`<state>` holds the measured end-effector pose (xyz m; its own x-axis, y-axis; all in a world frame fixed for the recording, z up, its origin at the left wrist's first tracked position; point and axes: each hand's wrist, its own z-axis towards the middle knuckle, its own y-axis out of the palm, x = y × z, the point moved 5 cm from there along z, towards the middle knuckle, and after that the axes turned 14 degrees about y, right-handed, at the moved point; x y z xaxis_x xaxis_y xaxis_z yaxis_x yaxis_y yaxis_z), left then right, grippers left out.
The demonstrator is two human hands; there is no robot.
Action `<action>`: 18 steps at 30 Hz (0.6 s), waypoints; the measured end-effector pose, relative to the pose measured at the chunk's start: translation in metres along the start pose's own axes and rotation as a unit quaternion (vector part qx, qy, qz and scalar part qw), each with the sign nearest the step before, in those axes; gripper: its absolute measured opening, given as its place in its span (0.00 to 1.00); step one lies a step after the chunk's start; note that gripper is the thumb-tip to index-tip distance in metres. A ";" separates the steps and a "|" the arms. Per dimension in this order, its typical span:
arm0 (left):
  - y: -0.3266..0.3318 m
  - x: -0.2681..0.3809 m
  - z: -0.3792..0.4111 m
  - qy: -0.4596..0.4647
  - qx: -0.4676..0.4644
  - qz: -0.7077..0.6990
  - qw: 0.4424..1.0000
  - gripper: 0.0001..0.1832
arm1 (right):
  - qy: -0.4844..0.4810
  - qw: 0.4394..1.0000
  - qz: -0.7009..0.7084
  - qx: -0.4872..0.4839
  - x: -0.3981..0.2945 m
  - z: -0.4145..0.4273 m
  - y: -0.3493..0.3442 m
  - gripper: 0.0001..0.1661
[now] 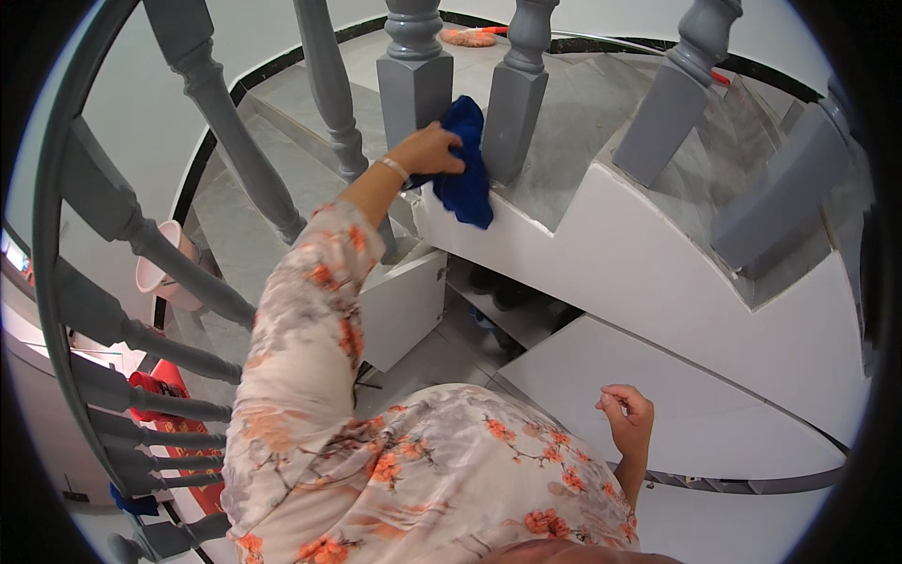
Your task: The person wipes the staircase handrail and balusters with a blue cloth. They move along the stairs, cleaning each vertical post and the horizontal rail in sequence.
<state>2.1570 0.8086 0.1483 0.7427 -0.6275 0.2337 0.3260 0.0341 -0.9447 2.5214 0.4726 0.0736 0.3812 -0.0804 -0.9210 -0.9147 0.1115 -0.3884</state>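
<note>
My left hand (428,151) grips a dark blue cloth (468,169) against the square base of a thick grey baluster post (416,92). The cloth's lower end hangs over the white side panel of the staircase (521,229). Just right of the cloth stands another grey baluster (518,120). My right hand (626,416) is by my side, above a white cabinet panel (634,381); its fingers are loosely curled together and nothing shows in them.
Grey stair treads (564,155) curve behind the balusters. Below, a cabinet door (405,310) stands ajar beside dark shelves (507,303) with shoes. A pink bucket (169,264) rests on the left steps. A duster with an orange head (468,38) lies at the back.
</note>
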 end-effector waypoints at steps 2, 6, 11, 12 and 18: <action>0.026 0.005 -0.049 -0.008 -0.135 -0.170 0.976 0.31 | -0.003 1.000 0.012 -0.008 0.004 -0.004 -0.001 0.04; 0.083 0.048 -0.166 -0.020 -0.284 -0.229 0.931 0.28 | 0.028 0.998 0.048 -0.017 0.020 -0.010 -0.006 0.04; 0.065 0.067 -0.205 -0.154 -0.186 -0.345 0.907 0.25 | 0.031 0.997 0.060 -0.029 0.028 -0.007 -0.006 0.05; 0.045 0.068 -0.196 -0.143 -0.143 -0.341 0.918 0.26 | 0.031 0.997 0.058 -0.029 0.028 -0.007 -0.005 0.05; -0.118 0.077 -0.119 -0.054 0.299 -0.317 0.898 0.23 | 0.033 0.998 0.044 -0.021 0.027 -0.015 -0.003 0.05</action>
<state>2.1062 0.6637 0.2509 0.3389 -0.5894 0.7333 0.9355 0.1281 -0.3293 2.5325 0.4556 0.0503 0.2909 -0.1380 -0.9467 -0.9495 0.0800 -0.3034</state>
